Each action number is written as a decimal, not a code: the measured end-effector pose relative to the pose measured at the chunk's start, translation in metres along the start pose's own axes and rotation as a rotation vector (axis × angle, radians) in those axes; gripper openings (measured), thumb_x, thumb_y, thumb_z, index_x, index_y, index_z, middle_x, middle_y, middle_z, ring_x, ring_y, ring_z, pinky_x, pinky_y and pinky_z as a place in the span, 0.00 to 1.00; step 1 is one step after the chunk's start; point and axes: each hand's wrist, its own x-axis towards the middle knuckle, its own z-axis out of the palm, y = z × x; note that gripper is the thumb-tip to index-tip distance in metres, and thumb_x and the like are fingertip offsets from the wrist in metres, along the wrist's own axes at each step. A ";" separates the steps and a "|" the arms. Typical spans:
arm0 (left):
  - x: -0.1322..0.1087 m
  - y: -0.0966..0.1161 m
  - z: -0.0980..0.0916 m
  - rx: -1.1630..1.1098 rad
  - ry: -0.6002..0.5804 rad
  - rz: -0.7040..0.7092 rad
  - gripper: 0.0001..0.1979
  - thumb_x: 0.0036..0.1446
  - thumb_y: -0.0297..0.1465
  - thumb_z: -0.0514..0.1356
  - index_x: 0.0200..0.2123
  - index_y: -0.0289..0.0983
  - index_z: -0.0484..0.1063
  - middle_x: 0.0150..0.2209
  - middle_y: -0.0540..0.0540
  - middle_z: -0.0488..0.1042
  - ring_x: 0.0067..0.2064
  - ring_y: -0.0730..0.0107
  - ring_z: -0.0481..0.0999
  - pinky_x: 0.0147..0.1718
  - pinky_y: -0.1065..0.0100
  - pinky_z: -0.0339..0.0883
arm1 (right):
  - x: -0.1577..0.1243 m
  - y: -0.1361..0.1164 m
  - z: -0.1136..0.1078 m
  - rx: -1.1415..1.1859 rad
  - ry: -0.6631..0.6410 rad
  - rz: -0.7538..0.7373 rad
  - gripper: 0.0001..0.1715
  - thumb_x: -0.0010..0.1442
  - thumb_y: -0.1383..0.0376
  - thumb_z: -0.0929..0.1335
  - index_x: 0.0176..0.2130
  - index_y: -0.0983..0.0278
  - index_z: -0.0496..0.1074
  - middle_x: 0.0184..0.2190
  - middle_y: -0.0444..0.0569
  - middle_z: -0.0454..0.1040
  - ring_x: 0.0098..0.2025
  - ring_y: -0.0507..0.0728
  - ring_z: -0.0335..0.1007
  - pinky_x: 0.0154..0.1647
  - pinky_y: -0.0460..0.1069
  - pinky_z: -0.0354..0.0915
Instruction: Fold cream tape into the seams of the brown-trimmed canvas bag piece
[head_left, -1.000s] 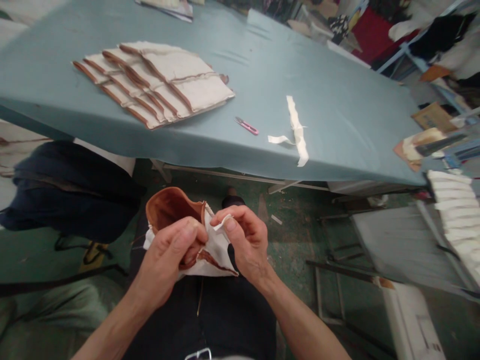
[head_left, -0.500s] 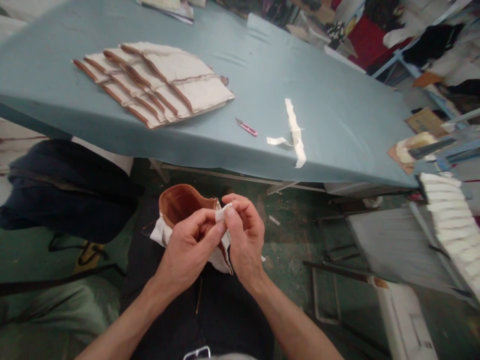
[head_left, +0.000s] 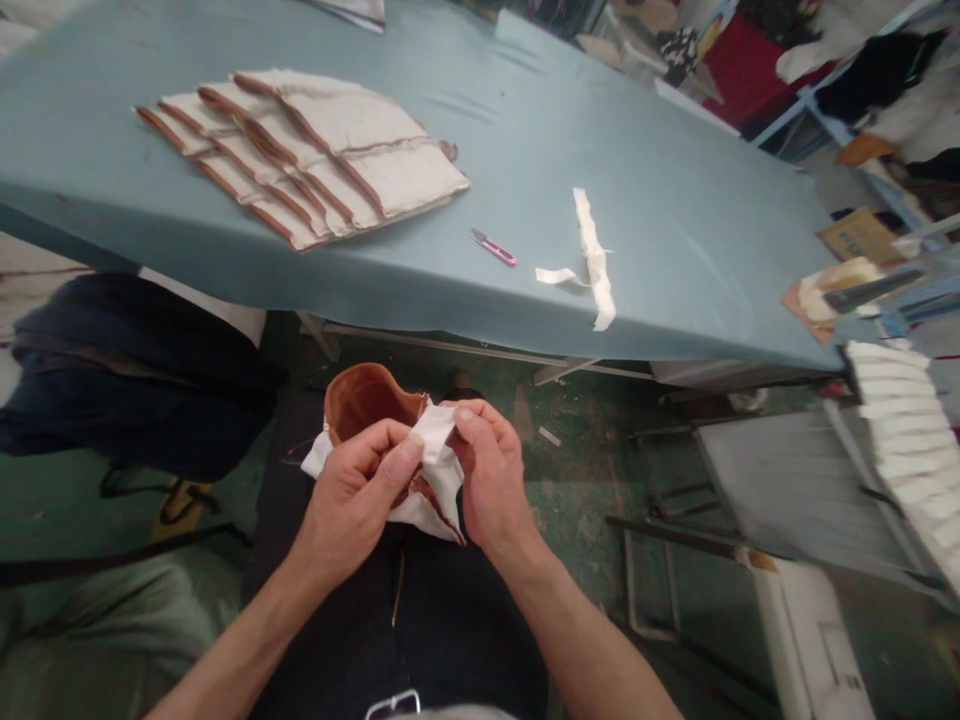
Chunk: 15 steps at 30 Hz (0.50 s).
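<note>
On my lap stands a sewn fabric pouch [head_left: 365,397], its brown lining showing at the open mouth and white cloth with a brown seam outside. A short white strip [head_left: 436,428] lies across the pouch's right edge; whether it is joined to the pouch I cannot tell. My left hand [head_left: 351,497] pinches the strip's left end between thumb and fingertips. At the other end my right hand [head_left: 493,470] grips it with thumb and bent fingers, close to the pouch's side. The fingers hide part of the pouch.
Overlapping white pieces with brown edges [head_left: 300,165] lie on the blue-covered table [head_left: 660,230]. Pink-handled thread snips [head_left: 493,247] and loose white strips [head_left: 595,262] are nearer its front edge. Dark cloth [head_left: 135,375] hangs at left; a metal frame [head_left: 630,585] stands at right.
My hands have moved apart a little, the left one leftward and down. More of the white strip shows between them, stretched flatter, and more of the pouch's seam is uncovered.
</note>
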 end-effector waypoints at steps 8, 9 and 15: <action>-0.008 -0.004 -0.004 -0.142 -0.093 0.032 0.24 0.72 0.50 0.62 0.30 0.38 0.68 0.21 0.59 0.57 0.21 0.79 0.50 0.19 0.75 0.47 | 0.008 -0.003 -0.015 -0.271 -0.106 0.050 0.14 0.56 0.54 0.76 0.32 0.63 0.77 0.24 0.40 0.72 0.26 0.50 0.63 0.30 0.46 0.60; -0.009 -0.003 -0.005 -0.135 -0.111 0.039 0.24 0.72 0.50 0.61 0.30 0.39 0.68 0.22 0.59 0.57 0.21 0.78 0.50 0.19 0.75 0.47 | 0.007 -0.004 -0.016 -0.304 -0.146 0.049 0.13 0.56 0.55 0.75 0.31 0.63 0.76 0.23 0.39 0.71 0.25 0.49 0.61 0.29 0.46 0.59; -0.008 -0.003 -0.005 -0.082 -0.121 0.039 0.23 0.73 0.48 0.60 0.29 0.39 0.67 0.22 0.58 0.57 0.21 0.77 0.51 0.19 0.74 0.47 | -0.007 -0.005 -0.010 -0.264 -0.291 -0.066 0.11 0.61 0.56 0.73 0.36 0.62 0.76 0.28 0.41 0.73 0.26 0.50 0.62 0.30 0.46 0.60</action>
